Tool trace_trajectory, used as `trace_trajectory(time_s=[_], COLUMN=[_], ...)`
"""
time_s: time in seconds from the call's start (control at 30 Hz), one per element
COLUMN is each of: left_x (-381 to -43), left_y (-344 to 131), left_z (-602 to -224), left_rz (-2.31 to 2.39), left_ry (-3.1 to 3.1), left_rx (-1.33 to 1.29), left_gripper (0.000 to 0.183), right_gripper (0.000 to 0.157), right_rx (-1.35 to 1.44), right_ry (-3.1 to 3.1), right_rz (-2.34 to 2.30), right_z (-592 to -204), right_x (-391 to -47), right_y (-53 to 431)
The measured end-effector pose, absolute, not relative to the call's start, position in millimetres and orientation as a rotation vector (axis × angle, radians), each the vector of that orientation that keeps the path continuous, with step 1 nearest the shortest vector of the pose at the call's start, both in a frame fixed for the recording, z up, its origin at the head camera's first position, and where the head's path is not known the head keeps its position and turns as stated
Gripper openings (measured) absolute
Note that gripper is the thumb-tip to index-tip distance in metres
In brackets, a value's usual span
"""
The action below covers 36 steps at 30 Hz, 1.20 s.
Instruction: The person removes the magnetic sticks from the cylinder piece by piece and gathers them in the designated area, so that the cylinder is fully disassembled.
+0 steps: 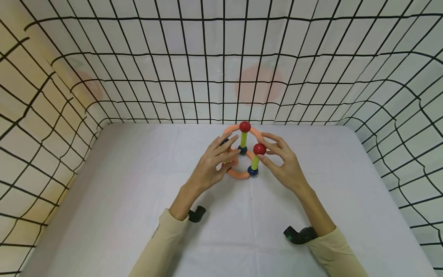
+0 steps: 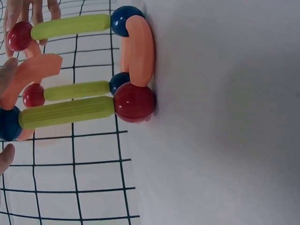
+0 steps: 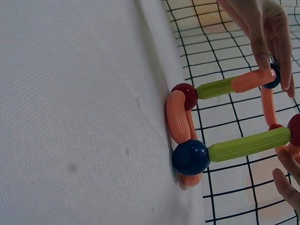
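A small frame of balls and rods stands on the white table [image 1: 138, 215]. Curved orange rods [image 1: 238, 175] join blue and red balls in a ring at its base. Three straight green rods [image 3: 248, 144] rise from that ring to upper balls. My left hand [image 1: 209, 163] pinches the upper blue ball [image 2: 8, 124] between thumb and fingers. From this ball a curved orange rod [image 2: 42, 68] reaches out, its far end free. Thumb and fingers of my right hand [image 1: 285, 165] hold the near upper red ball [image 1: 259, 149]. Another red ball [image 1: 245, 126] tops the back post.
Black wire mesh [image 1: 221, 54] encloses the table at the back and both sides. Black wrist cameras [image 1: 300, 235] sit under both forearms.
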<state>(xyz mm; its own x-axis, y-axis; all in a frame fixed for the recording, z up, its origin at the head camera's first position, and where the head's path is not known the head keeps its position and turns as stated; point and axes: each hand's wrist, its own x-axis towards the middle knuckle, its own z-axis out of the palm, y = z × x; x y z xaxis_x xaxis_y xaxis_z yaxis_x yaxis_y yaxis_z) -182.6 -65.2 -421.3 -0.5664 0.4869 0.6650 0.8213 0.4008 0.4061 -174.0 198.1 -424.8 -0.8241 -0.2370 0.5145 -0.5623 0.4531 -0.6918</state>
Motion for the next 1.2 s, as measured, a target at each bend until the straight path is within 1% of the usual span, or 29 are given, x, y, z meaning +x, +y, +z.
trace_trajectory(time_s=[0.2,0.4,0.6,0.77,0.9,1.07,1.2], left_x=[-181.0,-180.8,-182.0,-186.7,-191.3,-197.3,-202.4], left_y=[-73.3,-83.4,-98.7,-108.8,-111.9,-109.5,-105.1], left_z=[-423.6,-424.2,-432.7,-446.1,-454.6,-462.6,-466.1], left_rz=[-1.077,-1.149,-1.226,-1.351,-1.480,-1.641,-1.653], left_ry=[-2.198,-2.175,-2.244,-2.388,-2.515,-2.606,-2.666], left_rx=[-1.097,-1.048,-0.909,-0.762,-0.702,-0.682,-0.694], left_gripper=[0.056,0.064,0.073,0.066,0.062,0.058,0.056], right_gripper=[0.056,0.056,0.055,0.048,0.044,0.047,0.050], right_rx=[0.689,0.685,0.627,0.534,0.535,0.516,0.497], right_ry=[-2.347,-2.337,-2.386,-2.424,-2.426,-2.630,-2.833], right_rz=[1.379,1.412,1.437,1.542,1.682,1.663,1.567], right_z=[-424.8,-424.8,-425.4,-427.9,-434.5,-445.6,-454.3], right_x=[-174.6,-174.5,-175.6,-176.3,-179.6,-184.8,-187.7], right_y=[199.6,201.3,210.1,223.7,232.5,237.8,238.7])
